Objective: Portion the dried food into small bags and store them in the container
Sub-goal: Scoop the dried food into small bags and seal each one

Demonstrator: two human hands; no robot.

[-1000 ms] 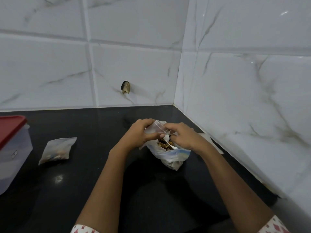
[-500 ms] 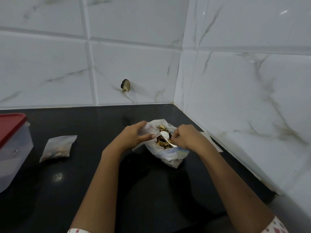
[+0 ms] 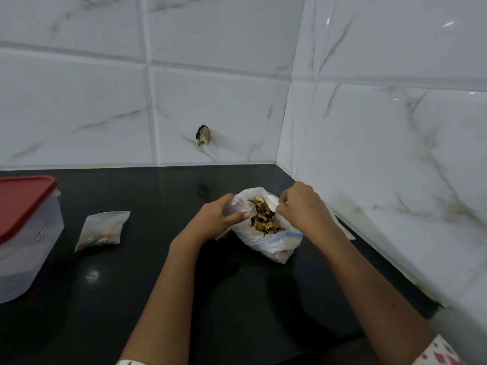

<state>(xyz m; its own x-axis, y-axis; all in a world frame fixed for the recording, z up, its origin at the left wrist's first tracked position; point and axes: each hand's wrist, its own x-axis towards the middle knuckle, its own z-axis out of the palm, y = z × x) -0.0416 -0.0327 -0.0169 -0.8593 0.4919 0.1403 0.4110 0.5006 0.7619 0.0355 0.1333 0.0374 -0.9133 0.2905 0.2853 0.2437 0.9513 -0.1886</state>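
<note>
Clear plastic forms the small bag (image 3: 241, 209) pinched in the left hand (image 3: 214, 219), thumb on top and fingers beneath, with its mouth held against the near-left rim of the large bag (image 3: 271, 243). The right hand (image 3: 303, 206) is closed above the far-right rim of the large bag, fingertips curled together; a sliver of white shows at them, but what it is cannot be determined. The large bag is white plastic with a blue stripe on its front face. It stands open on the black countertop (image 3: 237, 299), close to the corner where the two tiled walls (image 3: 395, 154) meet. The dried food (image 3: 264, 218), brown, yellow and green pieces, fills its open mouth between the two hands.

Left of the hands and well apart from them, a filled small bag (image 3: 101, 230) lies flat on the countertop. Further left, at the frame edge, stands the container (image 3: 29, 248), translucent plastic with a red lid (image 3: 21, 204) resting on top. A dark chipped spot (image 3: 203, 135) marks the rear wall tile above the countertop. Patterned sleeve (image 3: 440, 354) edges show at the bottom of the frame on both arms.
</note>
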